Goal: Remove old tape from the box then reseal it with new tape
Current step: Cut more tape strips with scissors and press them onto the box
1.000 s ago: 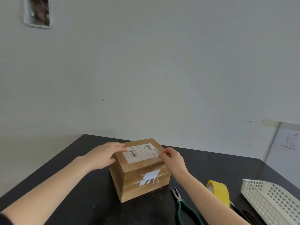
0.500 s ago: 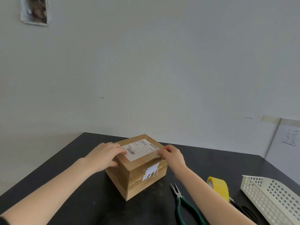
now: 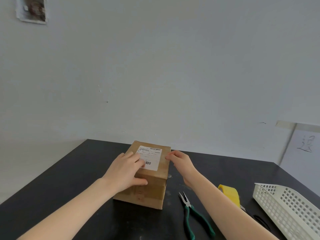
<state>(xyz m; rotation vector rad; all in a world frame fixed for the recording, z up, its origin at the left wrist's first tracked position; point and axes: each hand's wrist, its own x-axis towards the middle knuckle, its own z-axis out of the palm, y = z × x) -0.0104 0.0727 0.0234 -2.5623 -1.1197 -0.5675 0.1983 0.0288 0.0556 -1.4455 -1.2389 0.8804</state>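
Two bare hands meet on the cardboard box (image 3: pixel 152 187), which sits near the middle of the dark table (image 3: pixel 69 179), one short face turned toward me; from my remote seat I see its flaps lying flat and closed, with a white shipping label (image 3: pixel 153 156) stuck on top. My left hand (image 3: pixel 124 170) clasps the near left corner; its fingers (image 3: pixel 136 159) lie across the top and cover the label's near left part, while the thumb presses against the face nearest me. My right hand (image 3: pixel 181 161) is at the box's right top edge; its fingers are bent and bunched, the tips touching that edge; whether they pinch anything there I cannot tell. Faint horizontal bands cross the near face, though I cannot say for certain they are tape.

Right of the box, green-handled pliers (image 3: pixel 194 217) lie flat on the table, tips pointing away from me, just beside my right forearm; a yellow tape roll (image 3: pixel 231 194) stands on edge on the forearm's other side, partly hidden by it; further right a white perforated plastic basket (image 3: pixel 285 208) rests near the table's edge. Behind everything rises a pale wall (image 3: pixel 155 66), with a small picture (image 3: pixel 32 9) fixed high on the left.
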